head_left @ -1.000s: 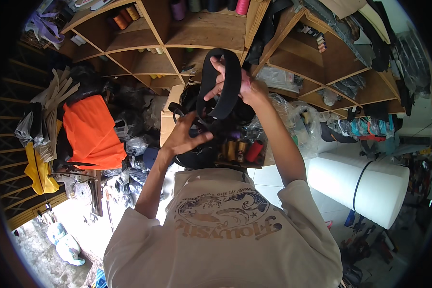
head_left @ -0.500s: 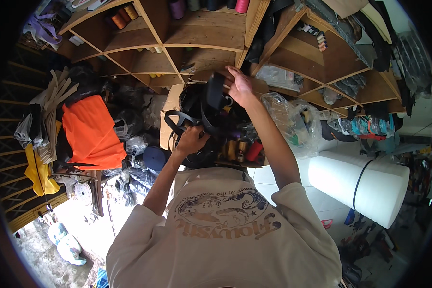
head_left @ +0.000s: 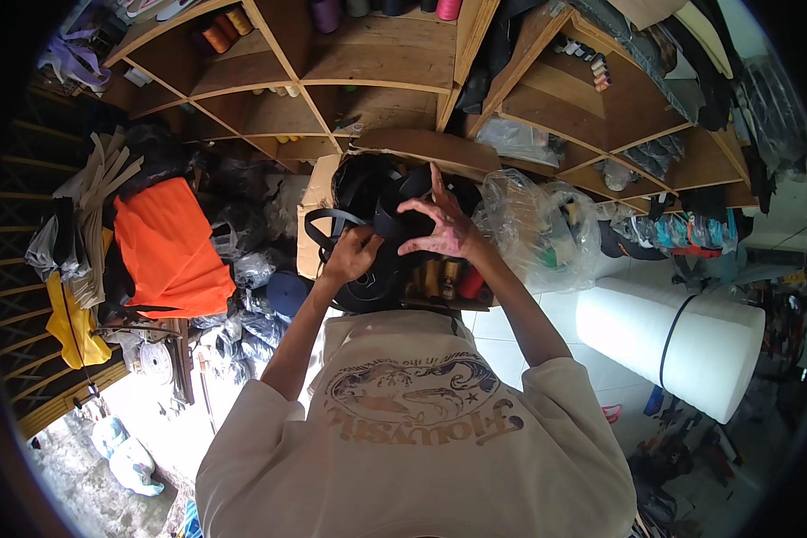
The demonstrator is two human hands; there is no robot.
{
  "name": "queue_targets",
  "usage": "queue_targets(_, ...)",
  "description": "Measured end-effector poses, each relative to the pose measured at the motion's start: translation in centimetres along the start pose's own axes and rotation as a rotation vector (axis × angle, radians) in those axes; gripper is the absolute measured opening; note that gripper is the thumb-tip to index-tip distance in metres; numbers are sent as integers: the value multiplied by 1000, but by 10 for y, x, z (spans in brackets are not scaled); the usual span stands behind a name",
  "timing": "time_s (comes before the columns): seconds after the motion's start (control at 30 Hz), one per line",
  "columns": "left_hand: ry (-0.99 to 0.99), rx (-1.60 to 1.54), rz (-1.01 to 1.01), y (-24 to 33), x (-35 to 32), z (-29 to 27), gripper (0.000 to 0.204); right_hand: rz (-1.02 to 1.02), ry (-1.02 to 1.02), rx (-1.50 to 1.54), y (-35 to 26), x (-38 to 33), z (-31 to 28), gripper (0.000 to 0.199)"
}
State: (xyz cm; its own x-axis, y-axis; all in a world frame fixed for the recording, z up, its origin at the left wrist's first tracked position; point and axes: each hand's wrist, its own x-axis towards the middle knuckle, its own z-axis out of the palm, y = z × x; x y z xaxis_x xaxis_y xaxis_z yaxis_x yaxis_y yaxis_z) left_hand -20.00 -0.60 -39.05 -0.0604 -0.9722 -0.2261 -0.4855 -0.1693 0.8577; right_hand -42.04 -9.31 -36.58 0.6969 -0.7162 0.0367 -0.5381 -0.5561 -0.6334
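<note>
At the near right in a cardboard box (head_left: pixel 317 190) sit gold thread spools (head_left: pixel 433 278) and 1 red spool (head_left: pixel 471 286). Over the box, the left hand's (head_left: pixel 354 255) grip is clamped on a black strap (head_left: pixel 386 221); the right hand's (head_left: pixel 446 231) grip is apart, fingers spread beside the strap. Wooden shelves (head_left: pixel 381 63) stand far behind.

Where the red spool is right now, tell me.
In the head view, the red spool sits right of centre in the near right corner of the cardboard box, beside the gold spools and below the right hand.
</note>
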Motion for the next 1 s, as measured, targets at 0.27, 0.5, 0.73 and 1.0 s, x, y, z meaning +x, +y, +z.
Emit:
queue_targets(0.27, 176, 150, 251, 24, -7, -6, 15, 14, 65, -242, -13, -2, 28, 47)
queue_targets(0.5, 164, -286, 288, 52, -30, -22, 14, -55, 118, -410, -12, 6, 33, 42)
queue_targets(0.73, 237, -737, 157, 61, -36, -55, 23, -12, 91, -584, 3, -8, 50, 41)
queue_targets(1.0, 557, -659, 64, 25, -30, -84, 38, 16, 75, -482, 12, -14, 65, 38)
